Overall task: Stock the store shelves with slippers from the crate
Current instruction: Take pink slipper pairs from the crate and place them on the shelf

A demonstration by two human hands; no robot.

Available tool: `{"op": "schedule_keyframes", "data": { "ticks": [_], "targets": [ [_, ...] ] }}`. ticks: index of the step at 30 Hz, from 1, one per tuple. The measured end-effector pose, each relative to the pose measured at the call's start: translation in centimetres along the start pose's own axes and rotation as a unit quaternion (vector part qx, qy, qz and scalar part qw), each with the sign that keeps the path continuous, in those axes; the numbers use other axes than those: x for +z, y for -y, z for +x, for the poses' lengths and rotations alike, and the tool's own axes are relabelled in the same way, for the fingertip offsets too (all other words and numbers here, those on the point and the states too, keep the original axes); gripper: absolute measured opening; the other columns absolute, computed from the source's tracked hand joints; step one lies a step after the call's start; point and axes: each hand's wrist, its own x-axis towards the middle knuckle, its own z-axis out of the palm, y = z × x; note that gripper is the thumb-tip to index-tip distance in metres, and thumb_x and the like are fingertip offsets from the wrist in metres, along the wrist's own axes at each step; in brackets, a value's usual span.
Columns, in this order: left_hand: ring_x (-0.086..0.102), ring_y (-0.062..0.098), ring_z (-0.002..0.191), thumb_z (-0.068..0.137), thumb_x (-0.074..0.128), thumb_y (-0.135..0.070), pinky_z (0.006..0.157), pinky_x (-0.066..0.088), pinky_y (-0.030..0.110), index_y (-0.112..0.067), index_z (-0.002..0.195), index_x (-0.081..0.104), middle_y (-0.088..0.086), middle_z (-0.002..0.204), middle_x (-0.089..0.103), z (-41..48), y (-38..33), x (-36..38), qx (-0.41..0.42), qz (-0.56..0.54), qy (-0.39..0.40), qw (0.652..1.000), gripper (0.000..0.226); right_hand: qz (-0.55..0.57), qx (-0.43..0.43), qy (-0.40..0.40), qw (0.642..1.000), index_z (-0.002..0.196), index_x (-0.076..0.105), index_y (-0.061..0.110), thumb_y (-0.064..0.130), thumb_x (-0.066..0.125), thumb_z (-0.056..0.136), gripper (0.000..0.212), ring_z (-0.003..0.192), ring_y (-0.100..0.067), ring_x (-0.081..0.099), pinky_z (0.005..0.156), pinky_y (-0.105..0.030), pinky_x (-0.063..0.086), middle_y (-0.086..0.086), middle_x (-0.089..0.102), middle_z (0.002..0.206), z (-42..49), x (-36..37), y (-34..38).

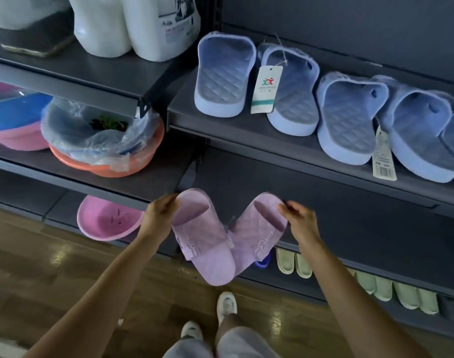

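**A:** Dark grey shelves point(246, 130) over a wooden floor point(53, 267). What's on them?

**B:** Blue slippers point(347, 117) stand in a row on the upper right shelf, heels toward the front edge, some with paper tags point(266, 89). Green slippers point(375, 285) line a low shelf at the right. Basins point(104, 161) sit on the left shelves, with white jugs point(133, 24) above them.

**A:** And the pink slippers point(202, 241)?

**B:** They are in the air in front of the shelves, below the blue row. Their toes hang down and overlap. The left hand point(158, 215) holds one by its heel, and the right hand point(301, 220) holds the other the same way.

**A:** How do the fingers lie?

**B:** The left fingers point(169, 198) curl over the heel rim and pinch it. The right fingers point(288, 206) pinch the other heel's edge. Neither pink slipper touches a shelf.
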Motion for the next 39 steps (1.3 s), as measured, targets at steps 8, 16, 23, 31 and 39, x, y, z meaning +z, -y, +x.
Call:
{"op": "schedule_keyframes", "data": {
  "ticks": [8,16,23,31,39],
  "targets": [
    [0.048,0.020,0.079,0.095,0.048,-0.016,0.063,0.031,0.029,-0.004,0.104,0.066,0.010,0.085,0.056,6.8,0.0,4.6,-0.027,-0.002,-0.008,1.000,0.023,0.004,0.051,-0.030,0.998,0.117,0.062,0.005,0.013,0.060,0.089,0.029,0.090,-0.014,0.056,0.080,-0.024,0.044,-0.001,0.060,0.098,6.2,1.8,-2.6],
    [0.058,0.026,0.093,0.095,0.049,-0.020,0.069,0.035,0.023,-0.009,0.119,0.062,0.013,0.101,0.063,16.3,1.0,9.7,0.002,-0.007,0.012,1.000,0.029,-0.046,0.015,-0.026,0.998,0.113,0.066,0.004,0.016,0.058,0.090,0.027,0.086,-0.016,0.057,0.072,-0.025,0.044,-0.006,0.065,0.099,15.1,4.1,-6.0],
    [0.058,0.029,0.108,0.093,0.054,-0.020,0.078,0.038,0.023,-0.013,0.120,0.063,0.014,0.117,0.063,23.0,2.2,14.4,0.001,0.008,0.022,1.000,0.029,-0.041,-0.005,-0.004,0.999,0.110,0.067,0.007,0.017,0.061,0.088,0.024,0.085,-0.015,0.059,0.075,-0.024,0.046,-0.010,0.068,0.103,20.7,9.0,-7.1],
    [0.056,0.032,0.110,0.091,0.046,-0.009,0.086,0.042,0.030,-0.014,0.127,0.056,0.016,0.124,0.058,22.2,5.7,14.3,-0.015,0.101,0.048,0.994,0.038,-0.157,-0.027,0.076,0.984,0.136,0.045,0.018,0.028,0.056,0.092,0.047,0.121,-0.023,0.050,0.095,-0.027,0.039,-0.007,0.050,0.136,18.6,10.6,-8.9],
    [0.060,0.026,0.098,0.091,0.054,-0.019,0.076,0.045,0.029,-0.020,0.124,0.057,0.009,0.115,0.061,13.0,3.2,8.1,0.007,0.119,0.117,0.986,0.033,-0.284,-0.107,0.139,0.942,0.130,0.051,0.016,0.025,0.054,0.093,0.039,0.113,-0.025,0.057,0.083,-0.022,0.041,-0.007,0.056,0.130,9.8,6.8,-4.8]
  ]
}}
